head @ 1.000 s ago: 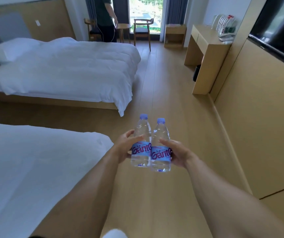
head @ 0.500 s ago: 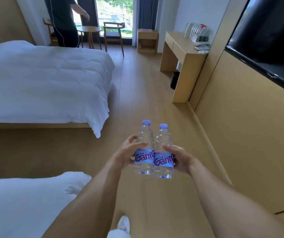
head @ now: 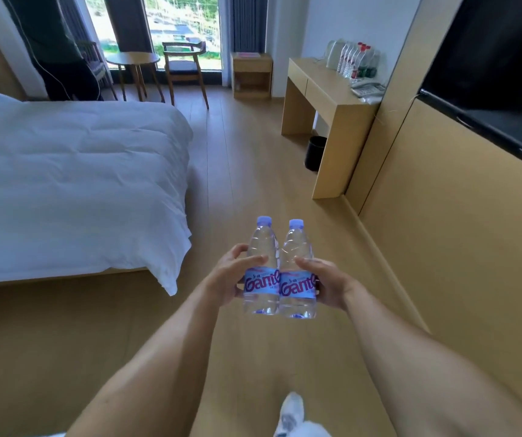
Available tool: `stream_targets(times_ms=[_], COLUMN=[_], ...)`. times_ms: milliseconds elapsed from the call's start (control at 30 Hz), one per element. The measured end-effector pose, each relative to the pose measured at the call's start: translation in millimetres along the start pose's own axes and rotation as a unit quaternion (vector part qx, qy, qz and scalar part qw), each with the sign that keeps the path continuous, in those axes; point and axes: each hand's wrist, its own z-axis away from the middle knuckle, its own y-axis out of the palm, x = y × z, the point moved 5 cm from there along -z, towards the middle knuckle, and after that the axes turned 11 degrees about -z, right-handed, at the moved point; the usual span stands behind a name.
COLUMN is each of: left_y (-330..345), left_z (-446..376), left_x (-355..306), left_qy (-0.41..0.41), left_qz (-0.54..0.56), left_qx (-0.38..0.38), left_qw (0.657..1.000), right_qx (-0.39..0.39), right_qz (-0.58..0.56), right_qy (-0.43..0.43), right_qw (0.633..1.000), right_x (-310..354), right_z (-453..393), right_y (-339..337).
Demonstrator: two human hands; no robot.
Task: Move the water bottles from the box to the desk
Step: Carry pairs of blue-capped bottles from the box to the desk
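- Two water bottles carried upright, touching side by side, out in front over the wooden floor point(head: 240, 184): left bottle point(head: 262, 272) and right bottle point(head: 297, 279), both with pale violet caps and blue labels.
- Left hand point(head: 226, 280) wrapped round the left bottle at label height, thumb laid across the front above the label; right hand point(head: 332, 283) curled round the right bottle the same way, thumb on the shoulder.
- Clear water up near the necks, so probably weighty for thin plastic; ribbed walls likely to dent under a hard squeeze.
- Smooth label film, possibly slick; best held at the waist, as now, with the two bodies pressed together to stop any twist.
- Caps seemingly screwed down; little spill risk, more a risk of one slipping if the pressing eases.
- Desk point(head: 322, 89) ahead on the right against the wall, well apart from the bottles; light wood top, flat and firm, good for standing them on their bases.
- Already on its far end: a row of bottles point(head: 352, 63) and a white telephone point(head: 367, 89); bare top nearer the front edge.
- Black bin point(head: 315, 152) on the floor under the desk.
- White bed point(head: 73, 184) on the left, walkway between it and the panelled wall.
- Round table point(head: 133, 59), a chair point(head: 184, 61), a small cabinet point(head: 252, 74) and another person point(head: 60, 58) by the window.
- Box not in view.
- White shoe point(head: 291, 414) at the bottom edge.
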Motion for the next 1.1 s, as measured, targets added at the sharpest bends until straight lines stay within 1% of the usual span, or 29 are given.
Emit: stream_targets(times_ms=[167, 267, 400, 533, 633, 900, 1100], left_y=[-35, -58, -85, -105, -120, -151, -178], left_z=[-74, -123, -190, -251, -291, -398, -502], left_x=[-18, -41, -89, -138, -162, -209, -246], left_qy=[-0.004, -0.003, -0.005, 0.011, 0.011, 0.007, 0.011], left_qz=[0.002, -0.008, -0.008, -0.001, 0.01, 0.015, 0.007], left_qx=[-0.021, -0.042, -0.075, -0.087, -0.096, -0.076, -0.034], left_qw=[1.0, 0.999, 0.997, 0.996, 0.995, 0.997, 0.999], right_qx=[0.027, 0.048, 0.062, 0.074, 0.086, 0.079, 0.032], right_qz=[-0.001, -0.003, 0.01, 0.018, 0.035, 0.07, 0.069], right_qy=[0.009, 0.019, 0.027, 0.025, 0.026, 0.018, 0.012], right_qw=[1.0, 0.999, 0.998, 0.997, 0.995, 0.994, 0.997], right_x=[33, 60, 117, 178, 215, 282, 331], right_z=[-81, -138, -219, -285, -327, -420, -506], right_y=[8, 13, 20, 26, 31, 28, 20])
